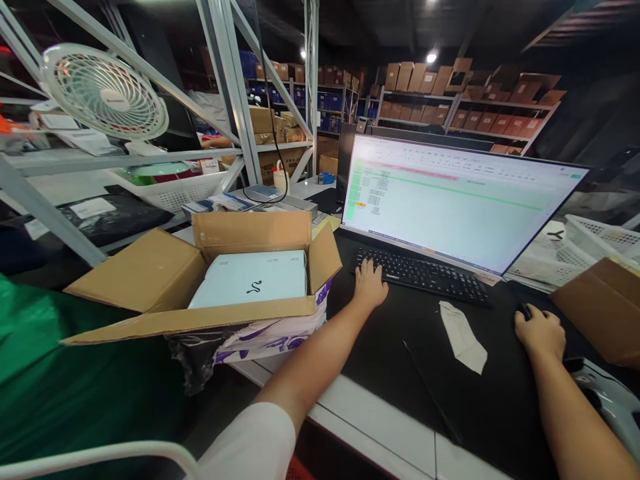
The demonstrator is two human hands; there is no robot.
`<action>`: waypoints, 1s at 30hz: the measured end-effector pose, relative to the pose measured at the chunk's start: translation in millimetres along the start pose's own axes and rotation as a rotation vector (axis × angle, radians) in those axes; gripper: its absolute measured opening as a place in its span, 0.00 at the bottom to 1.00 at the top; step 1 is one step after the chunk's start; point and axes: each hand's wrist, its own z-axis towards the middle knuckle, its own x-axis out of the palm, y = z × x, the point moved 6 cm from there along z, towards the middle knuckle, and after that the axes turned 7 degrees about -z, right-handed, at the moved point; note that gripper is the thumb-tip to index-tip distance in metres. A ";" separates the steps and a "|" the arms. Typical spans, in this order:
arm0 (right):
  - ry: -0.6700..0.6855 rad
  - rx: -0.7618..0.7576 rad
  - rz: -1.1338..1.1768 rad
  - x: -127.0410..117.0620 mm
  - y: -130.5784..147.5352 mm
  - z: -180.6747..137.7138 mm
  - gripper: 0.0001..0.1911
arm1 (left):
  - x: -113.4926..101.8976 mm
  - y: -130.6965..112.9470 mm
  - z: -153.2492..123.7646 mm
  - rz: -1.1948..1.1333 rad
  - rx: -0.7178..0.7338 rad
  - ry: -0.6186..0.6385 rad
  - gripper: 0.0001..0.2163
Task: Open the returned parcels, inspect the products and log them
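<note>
Shelving (457, 100) rises beyond the black counter (365, 360). The keyboard (425, 276) lies lengthwise along the lower edge of the monitor (450, 207); left hand (371, 285) on its left end, fingers spread; right hand (543, 333) with fingers curled over the mouse (525, 311). Open room around a paper slip (463, 340) reaches the front edge.

Passage: mat (381, 363) in front of keyboard (425, 277), interrupted by paper slip (463, 339) and thin black rod (430, 390). Blocked: monitor (450, 193) behind keyboard; open carton (250, 228) to its left; right hand (543, 333) to its right.
</note>
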 end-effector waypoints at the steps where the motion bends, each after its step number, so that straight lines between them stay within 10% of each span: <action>1: 0.001 0.001 -0.003 0.5 -0.3 0.3 0.37 | 0.4 0.2 0.6 -0.002 -0.003 0.003 0.28; 30: -0.028 -0.029 0.011 -8.7 6.7 -5.0 0.35 | 1.6 0.8 1.4 0.000 -0.010 0.022 0.27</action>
